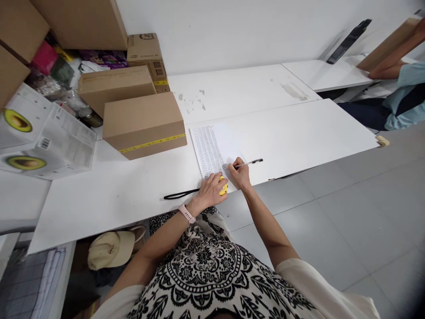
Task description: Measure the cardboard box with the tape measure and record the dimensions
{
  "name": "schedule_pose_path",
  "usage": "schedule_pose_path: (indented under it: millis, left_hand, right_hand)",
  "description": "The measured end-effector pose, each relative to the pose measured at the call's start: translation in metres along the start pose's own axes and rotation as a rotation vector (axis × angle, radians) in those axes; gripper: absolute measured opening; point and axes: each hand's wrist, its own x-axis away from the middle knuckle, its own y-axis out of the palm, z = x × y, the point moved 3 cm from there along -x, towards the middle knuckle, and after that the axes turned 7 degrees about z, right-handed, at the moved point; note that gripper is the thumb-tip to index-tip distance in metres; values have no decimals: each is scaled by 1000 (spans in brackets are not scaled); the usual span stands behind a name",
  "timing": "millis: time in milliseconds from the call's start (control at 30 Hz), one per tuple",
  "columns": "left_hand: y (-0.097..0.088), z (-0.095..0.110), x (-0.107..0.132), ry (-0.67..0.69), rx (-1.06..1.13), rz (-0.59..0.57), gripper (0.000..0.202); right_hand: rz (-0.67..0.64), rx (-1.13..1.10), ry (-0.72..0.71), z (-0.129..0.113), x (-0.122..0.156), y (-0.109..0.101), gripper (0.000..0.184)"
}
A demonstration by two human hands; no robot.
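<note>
My right hand (241, 174) grips a pen (254, 161), its tip end near a printed sheet of paper (207, 146) that lies on the white table. Columns of small text fill the left side of the sheet; its right side is blank. At the sheet's lower edge, my left hand (211, 190) is closed over a yellow tape measure (223, 185), partly hidden by the fingers. A black wrist strap (181, 195) trails from it to the left across the tabletop. My two hands are close together but apart.
Cardboard boxes (146, 122) stand left of the paper, with white avocado-print boxes (46, 133) beyond them. The table (282, 133) runs right towards another person's arm (395, 53) beside a cardboard piece. A beige cap (113, 248) sits below the table's front edge.
</note>
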Motion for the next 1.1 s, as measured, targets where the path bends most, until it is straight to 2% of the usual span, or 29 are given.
schedule_pose_path:
  millis: [233,367,433,533,633,733,800,933,1000,1100]
  left_hand:
    - [-1,0,0,-2,16,-3,41]
    - [1,0,-1,-21,75,2,41]
    - [-1,-1,-2,-75,219,34,41]
    - [-12,-10,1,-228,559,107,35]
    - [-37,-32,14,-470,1007,195,29]
    - [-75,-66,39,-658,1330,376,31]
    - [-108,-95,60,-678,1321,527,36]
    - [-165,-157,102,-757,1304,856,52]
    - [-185,-185,114,-820,1324,946,56]
    - [-208,-220,116,-901,1315,1042,47]
  right_hand:
    - [1,2,18,-1,1,0,27]
    - [111,-26,18,-2,1,-3,28]
    - [146,-15,-18,-2,-2,-5,24]
    - [84,179,-163,-1,-13,-9,15]
    - [-8,497,-294,3,-28,-14,19]
    - [-81,656,-352,7,-41,-15,32]
    - [-92,655,-356,7,-48,-13,38]
    - [-45,478,-309,-6,-60,-1,41]
    - [-54,396,-316,-23,-67,16,37]
    - [-153,203,-294,-60,-79,53,40]
